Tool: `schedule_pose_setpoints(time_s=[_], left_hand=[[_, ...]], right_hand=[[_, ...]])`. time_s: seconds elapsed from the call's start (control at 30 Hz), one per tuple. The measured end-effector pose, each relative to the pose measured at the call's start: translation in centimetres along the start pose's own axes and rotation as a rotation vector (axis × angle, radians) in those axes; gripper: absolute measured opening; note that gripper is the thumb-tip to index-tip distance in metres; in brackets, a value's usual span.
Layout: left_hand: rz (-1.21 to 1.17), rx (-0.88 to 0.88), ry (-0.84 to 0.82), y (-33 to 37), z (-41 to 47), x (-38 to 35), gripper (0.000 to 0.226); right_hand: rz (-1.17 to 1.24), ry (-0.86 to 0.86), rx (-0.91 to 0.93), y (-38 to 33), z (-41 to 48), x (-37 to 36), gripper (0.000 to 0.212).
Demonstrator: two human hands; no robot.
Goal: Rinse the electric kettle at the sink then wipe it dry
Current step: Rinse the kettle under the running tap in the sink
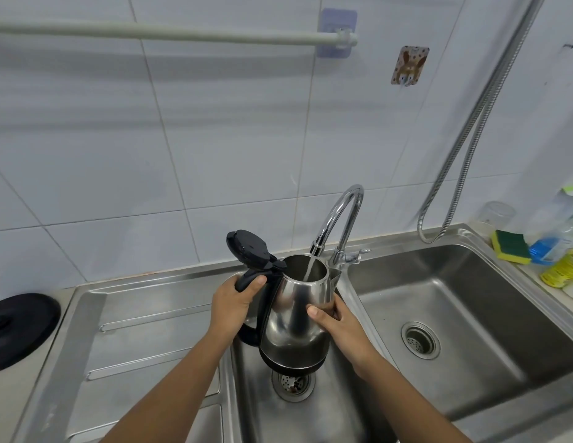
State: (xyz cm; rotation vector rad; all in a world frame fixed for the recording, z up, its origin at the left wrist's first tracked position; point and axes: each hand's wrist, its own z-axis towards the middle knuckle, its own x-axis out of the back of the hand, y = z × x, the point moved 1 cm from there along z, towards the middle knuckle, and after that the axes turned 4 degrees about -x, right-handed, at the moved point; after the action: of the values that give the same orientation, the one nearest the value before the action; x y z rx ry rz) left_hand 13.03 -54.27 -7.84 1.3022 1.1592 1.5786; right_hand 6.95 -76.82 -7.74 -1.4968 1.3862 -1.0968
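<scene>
Both forearms enter from the lower edge and meet at the kettle [294, 318], which is held upright in the air above the drain [291, 383] of the left sink basin [266, 410]. The left hand [237, 302] is clenched round the black handle near its top, thumb lying over the grip and fingers wrapped behind it. The right hand [338, 321] is pressed against the steel body on the spout side, thumb [317, 313] across the front face and the remaining fingers curled round the far side, largely hidden. The lid [250, 247] stands hinged open, above the handle. A stream of water [309, 270] falls from the tap [339, 215] directly into the open mouth. To the right lies the second basin [470, 314] with its own drain. On the worktop at far left rests the black kettle base [20, 327]. At far right, behind the basin, sit a green-and-yellow sponge [510, 246] and bottles [563, 247]. A metal hose [477, 123] and a rail [170, 35] are on the tiled wall.
</scene>
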Motion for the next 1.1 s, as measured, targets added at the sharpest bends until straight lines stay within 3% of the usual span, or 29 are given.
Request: schedule_pose_setpoints(time_s=[0.23, 0.53, 0.77, 0.9, 1.1], left_hand=[[-0.01, 0.009, -0.003, 0.42, -0.27, 0.22, 0.06], [-0.011, 0.007, 0.004, 0.36, -0.22, 0.54, 0.069], [0.029, 0.009, -0.003, -0.25, -0.11, 0.48, 0.042], [0.033, 0.012, -0.004, -0.27, -0.09, 0.38, 0.04], [0.032, 0.013, -0.007, 0.17, -0.15, 0.52, 0.042]], right_hand=[[-0.013, 0.001, 0.003, -0.11, 0.0, 0.02, 0.057], [-0.021, -0.009, 0.001, -0.52, -0.16, -0.18, 0.057], [-0.023, -0.008, -0.005, -0.48, -0.25, -0.15, 0.061], [-0.027, -0.01, -0.001, -0.42, -0.21, -0.14, 0.062], [-0.038, -0.015, 0.022, -0.45, 0.05, -0.03, 0.043]])
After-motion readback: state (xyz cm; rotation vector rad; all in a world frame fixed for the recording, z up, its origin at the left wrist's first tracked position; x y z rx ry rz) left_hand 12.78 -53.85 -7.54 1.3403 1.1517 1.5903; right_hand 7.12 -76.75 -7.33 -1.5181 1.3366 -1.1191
